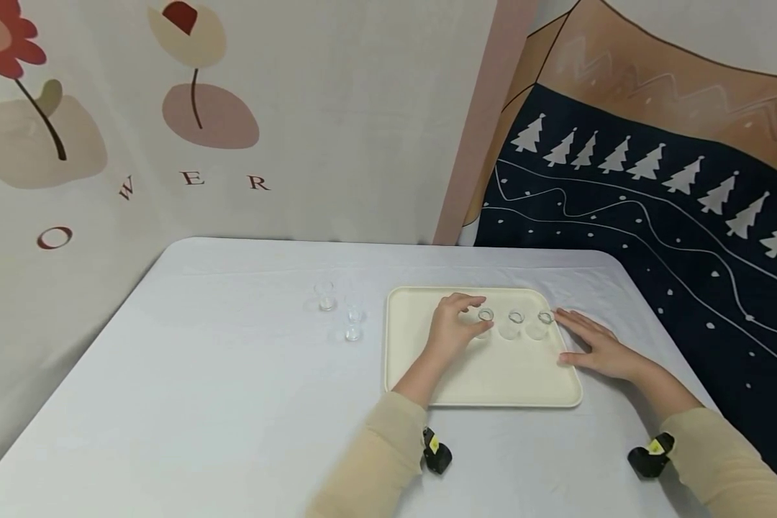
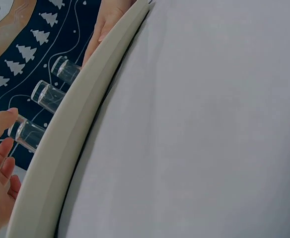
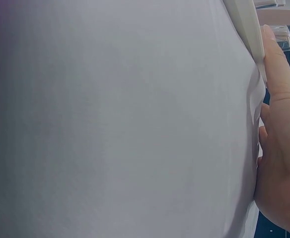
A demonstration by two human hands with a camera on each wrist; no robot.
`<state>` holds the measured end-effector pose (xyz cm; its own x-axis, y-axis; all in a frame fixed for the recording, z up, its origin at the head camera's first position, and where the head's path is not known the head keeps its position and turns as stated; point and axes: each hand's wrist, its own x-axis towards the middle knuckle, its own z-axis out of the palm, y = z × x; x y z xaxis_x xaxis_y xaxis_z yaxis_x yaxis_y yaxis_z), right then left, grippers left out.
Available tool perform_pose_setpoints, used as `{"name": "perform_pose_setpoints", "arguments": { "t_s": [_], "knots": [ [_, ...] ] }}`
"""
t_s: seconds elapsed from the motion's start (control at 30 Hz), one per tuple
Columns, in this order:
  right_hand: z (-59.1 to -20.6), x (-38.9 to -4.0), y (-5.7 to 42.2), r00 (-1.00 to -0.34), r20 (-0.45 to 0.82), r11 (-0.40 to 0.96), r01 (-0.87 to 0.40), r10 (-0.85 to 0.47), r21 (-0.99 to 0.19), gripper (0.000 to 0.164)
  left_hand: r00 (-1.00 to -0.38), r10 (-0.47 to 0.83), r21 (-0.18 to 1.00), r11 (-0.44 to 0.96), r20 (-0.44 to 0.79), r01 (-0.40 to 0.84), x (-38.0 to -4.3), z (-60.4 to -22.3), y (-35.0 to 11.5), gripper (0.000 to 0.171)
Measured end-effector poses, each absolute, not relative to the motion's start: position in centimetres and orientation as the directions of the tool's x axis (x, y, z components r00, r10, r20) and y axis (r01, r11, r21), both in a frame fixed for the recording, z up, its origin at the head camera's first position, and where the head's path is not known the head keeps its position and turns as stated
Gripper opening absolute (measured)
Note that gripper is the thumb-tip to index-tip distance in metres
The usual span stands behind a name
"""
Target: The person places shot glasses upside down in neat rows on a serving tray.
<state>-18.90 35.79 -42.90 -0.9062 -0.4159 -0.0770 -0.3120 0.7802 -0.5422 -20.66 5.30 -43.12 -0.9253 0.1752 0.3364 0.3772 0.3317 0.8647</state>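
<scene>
Three small clear glasses stand in a row on a cream tray [image 1: 492, 381]. My left hand [image 1: 453, 327] is around the leftmost glass [image 1: 485, 315], thumb and fingers spread on either side of it. In the left wrist view, the thumb is close to the rim of that glass [image 2: 30, 135], with a gap to the other fingers. The middle glass [image 1: 510, 329] stands apart from both hands. At the tray's right edge rests my right hand [image 1: 598, 349], fingers extended and fingertips close beside the rightmost glass [image 1: 537, 329].
Left of the tray, two more clear glasses, a farther one [image 1: 326, 298] and a nearer one [image 1: 352, 327], stand on the white-covered table [image 1: 233, 403]. Printed curtains [image 1: 350, 129] hang behind the table and along its right side.
</scene>
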Motion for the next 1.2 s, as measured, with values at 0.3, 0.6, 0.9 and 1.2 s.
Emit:
{"name": "perform_pose_setpoints", "arguments": {
  "t_s": [0.3,0.6,0.9,1.2],
  "knots": [
    [-42.9,-18.9,35.8,-0.908,-0.083,0.786,-0.307,-0.411,-0.537,0.084,-0.919,0.199,0.865,0.317,0.34,0.388,-20.0,-41.8,3.4,0.043],
    [-42.9,-18.9,35.9,-0.907,-0.081,0.787,-0.312,-0.414,-0.532,0.084,-0.883,0.255,0.853,0.257,0.394,0.455,-18.7,-40.2,1.1,0.045],
    [-43.0,-19.0,35.9,-0.907,-0.08,0.783,-0.309,-0.413,-0.54,0.084,-0.879,0.224,0.842,0.262,0.422,0.471,-17.2,-38.7,-2.2,0.044],
    [-43.0,-19.0,35.8,-0.907,-0.081,0.783,-0.308,-0.413,-0.54,0.084,-0.84,0.178,0.794,0.274,0.512,0.542,-16.5,-37.7,-6.1,0.045]
  ]
}}
